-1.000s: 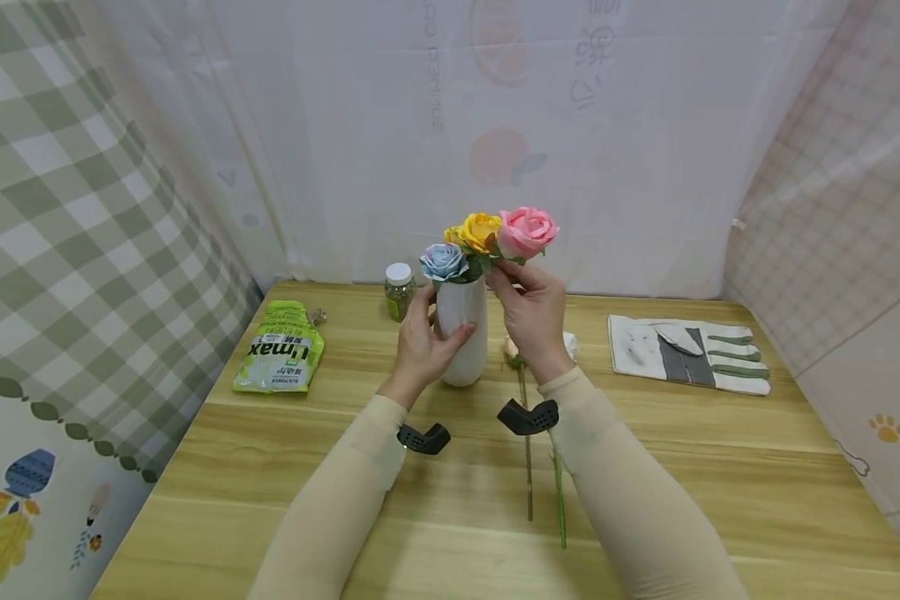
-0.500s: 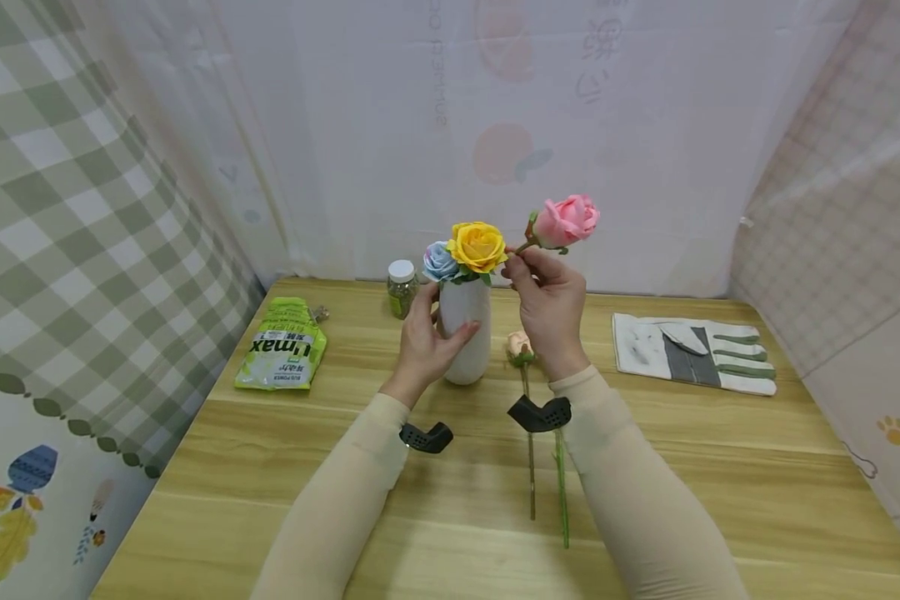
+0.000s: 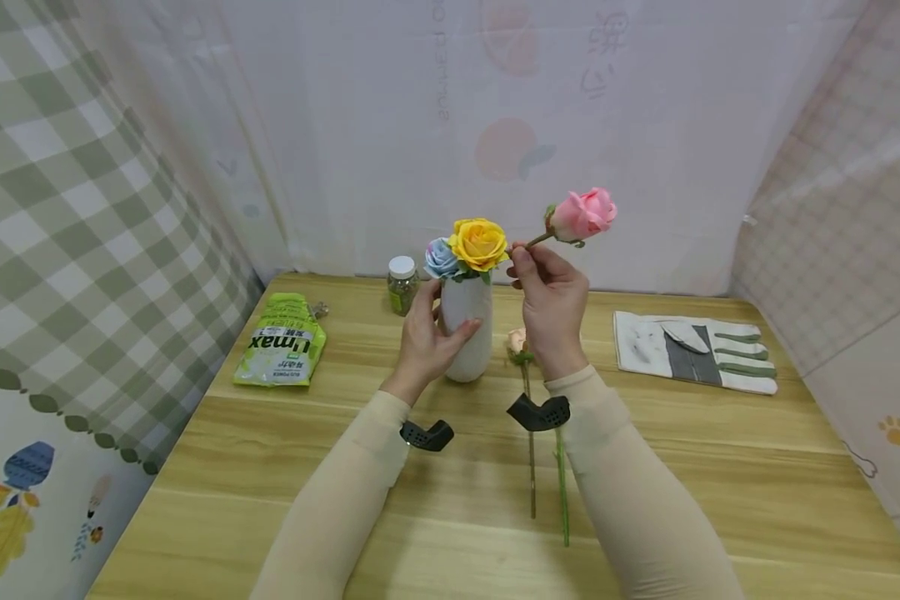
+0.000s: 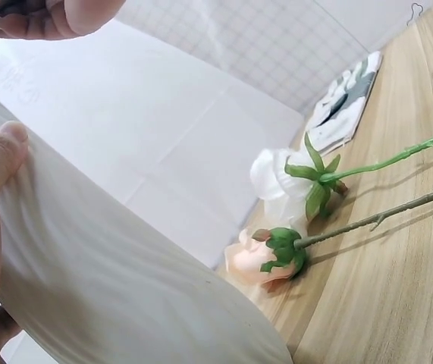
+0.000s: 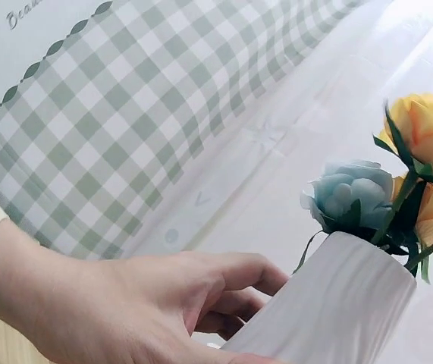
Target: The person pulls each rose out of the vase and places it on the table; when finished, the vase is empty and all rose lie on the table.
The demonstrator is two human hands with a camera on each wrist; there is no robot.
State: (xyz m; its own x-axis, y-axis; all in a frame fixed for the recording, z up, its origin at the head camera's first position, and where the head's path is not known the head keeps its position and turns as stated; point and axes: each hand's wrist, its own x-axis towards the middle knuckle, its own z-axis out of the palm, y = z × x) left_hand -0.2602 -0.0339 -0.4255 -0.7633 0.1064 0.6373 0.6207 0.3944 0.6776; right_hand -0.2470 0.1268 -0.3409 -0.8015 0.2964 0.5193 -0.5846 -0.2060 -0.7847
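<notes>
My left hand (image 3: 429, 337) grips a white vase (image 3: 471, 333) around its side, thumb across the front. Out of the vase's mouth rise a light blue rose (image 5: 350, 199) and yellow roses (image 3: 478, 243). My right hand (image 3: 555, 304) pinches the stem of a pink rose (image 3: 583, 214) just right of the yellow blooms. The pink rose tilts up and to the right, its bloom clear of the vase. How far its lower stem reaches is hidden behind the yellow flowers. In the right wrist view, the vase leans and its rim shows several stems inside.
A peach rose (image 4: 258, 258) and a white rose (image 4: 280, 182) lie on the wooden table (image 3: 270, 492), right of the vase. A work glove (image 3: 693, 354) lies at right. Behind the left hand stands a white-capped jar (image 3: 402, 287); a green packet (image 3: 281, 342) lies at left.
My right hand has moved right and slightly up with the pink rose, which now leans away from the yellow blooms. The left hand still holds the vase in nearly the same place.
</notes>
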